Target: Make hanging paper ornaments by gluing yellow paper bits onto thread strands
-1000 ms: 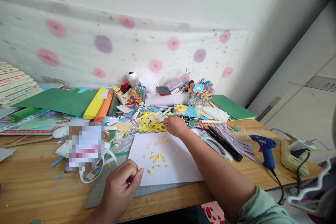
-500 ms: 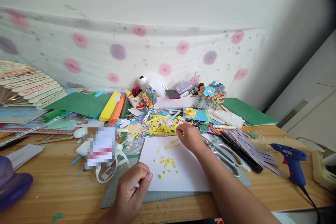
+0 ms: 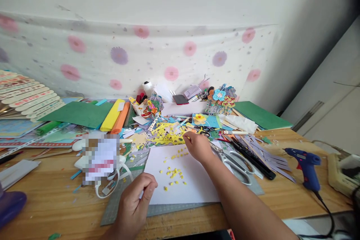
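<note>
A white sheet of paper (image 3: 197,187) lies on a grey cutting mat (image 3: 165,210), with small yellow paper bits (image 3: 174,173) scattered over it. At the sheet's left edge rests my left hand (image 3: 137,197), its fingers curled in and the thumb pressed against them; anything inside is hidden. My right hand (image 3: 199,147) reaches to the sheet's far edge, fingers pinched together beside a heap of yellow paper scraps (image 3: 165,133). Whatever its fingertips hold is too small or hidden to make out.
Scissors (image 3: 236,163) and a black-handled tool (image 3: 255,159) lie right of the sheet. Farther right is a blue glue gun (image 3: 306,165) with its cord. A white cable (image 3: 108,196) loops at left. Yellow (image 3: 112,115) and orange rolls (image 3: 120,118) and a phone (image 3: 180,99) are behind.
The whole view has shifted slightly, so things appear a little farther left. Both hands keep nearly the same poses and places relative to the sheet.
</note>
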The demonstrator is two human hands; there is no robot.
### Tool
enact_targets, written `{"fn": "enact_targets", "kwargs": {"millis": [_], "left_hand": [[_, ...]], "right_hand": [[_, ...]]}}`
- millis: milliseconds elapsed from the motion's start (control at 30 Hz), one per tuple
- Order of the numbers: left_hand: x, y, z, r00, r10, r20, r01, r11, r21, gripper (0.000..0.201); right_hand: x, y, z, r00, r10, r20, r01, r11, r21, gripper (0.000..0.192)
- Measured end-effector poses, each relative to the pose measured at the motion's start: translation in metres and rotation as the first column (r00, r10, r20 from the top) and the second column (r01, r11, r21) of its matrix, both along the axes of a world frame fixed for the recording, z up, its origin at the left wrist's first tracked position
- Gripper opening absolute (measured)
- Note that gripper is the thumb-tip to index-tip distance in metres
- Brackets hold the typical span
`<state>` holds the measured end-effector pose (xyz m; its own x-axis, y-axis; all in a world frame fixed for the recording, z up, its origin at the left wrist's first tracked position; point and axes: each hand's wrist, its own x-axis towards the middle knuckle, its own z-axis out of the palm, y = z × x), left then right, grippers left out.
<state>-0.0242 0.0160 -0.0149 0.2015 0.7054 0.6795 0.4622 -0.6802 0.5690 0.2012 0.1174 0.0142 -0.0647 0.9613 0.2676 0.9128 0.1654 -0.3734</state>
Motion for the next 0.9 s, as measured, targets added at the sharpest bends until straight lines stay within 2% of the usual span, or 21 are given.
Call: {"fn": "enact_targets", "kwargs": {"millis": [200, 433, 500, 533, 567, 600, 633, 667, 700, 733, 767, 833, 900], "left_hand": [[-0.004, 0.004, -0.006, 0.997, 0.079, -0.002, -0.079, 0.996, 0.032, 0.014], [-0.002, 0.008, -0.006, 0.996, 0.068, -0.055, -0.066, 0.997, 0.048, 0.009], [-0.001, 0.008, -0.006, 0.995, 0.082, -0.056, -0.08, 0.996, 0.04, 0.007], [-0.001, 0.007, -0.006, 0.994, 0.092, -0.051, -0.09, 0.995, 0.031, 0.006], [-0.001, 0.008, -0.006, 0.994, 0.101, -0.043, -0.1, 0.995, 0.021, 0.007], [-0.001, 0.008, -0.007, 0.994, 0.108, -0.033, -0.107, 0.994, 0.011, 0.007], [-0.001, 0.009, -0.008, 0.994, 0.111, -0.023, -0.111, 0.994, 0.002, 0.008], [-0.002, 0.009, -0.009, 0.993, 0.114, -0.015, -0.114, 0.993, -0.008, 0.009], [-0.002, 0.01, -0.01, 0.993, 0.114, -0.012, -0.115, 0.993, -0.019, 0.01], [-0.003, 0.011, -0.012, 0.994, 0.113, -0.012, -0.113, 0.993, -0.03, 0.01], [-0.004, 0.012, -0.014, 0.994, 0.108, -0.015, -0.108, 0.993, -0.05, 0.01], [-0.004, 0.011, -0.015, 0.995, 0.101, 0.012, -0.1, 0.989, -0.107, 0.009], [-0.002, 0.007, -0.012, 0.988, 0.098, 0.122, -0.07, 0.973, -0.219, 0.011]], "right_hand": [[-0.004, -0.003, 0.002, 0.999, 0.03, -0.036, -0.03, 1.0, -0.004, 0.027], [-0.006, -0.012, 0.006, 0.981, 0.136, -0.137, -0.134, 0.991, 0.021, 0.025], [-0.006, -0.018, 0.006, 0.949, 0.179, -0.259, -0.176, 0.984, 0.037, 0.028], [-0.006, -0.022, 0.006, 0.891, 0.203, -0.406, -0.205, 0.978, 0.037, 0.031], [-0.005, -0.026, 0.006, 0.775, 0.218, -0.593, -0.243, 0.969, 0.038, 0.032], [-0.004, -0.031, 0.007, 0.593, 0.213, -0.777, -0.285, 0.957, 0.045, 0.033], [-0.002, -0.036, 0.008, 0.372, 0.185, -0.91, -0.324, 0.944, 0.059, 0.032], [0.0, -0.041, 0.009, 0.169, 0.143, -0.975, -0.354, 0.932, 0.076, 0.032], [0.002, -0.047, 0.01, 0.032, 0.109, -0.994, -0.37, 0.925, 0.09, 0.033], [0.005, -0.054, 0.012, -0.055, 0.083, -0.995, -0.374, 0.922, 0.098, 0.034], [0.008, -0.06, 0.013, -0.104, 0.063, -0.993, -0.368, 0.925, 0.097, 0.034], [0.013, -0.071, 0.012, -0.141, 0.042, -0.989, -0.341, 0.936, 0.088, 0.035], [0.015, -0.081, 0.007, -0.135, 0.037, -0.99, -0.31, 0.948, 0.078, 0.034]]}}
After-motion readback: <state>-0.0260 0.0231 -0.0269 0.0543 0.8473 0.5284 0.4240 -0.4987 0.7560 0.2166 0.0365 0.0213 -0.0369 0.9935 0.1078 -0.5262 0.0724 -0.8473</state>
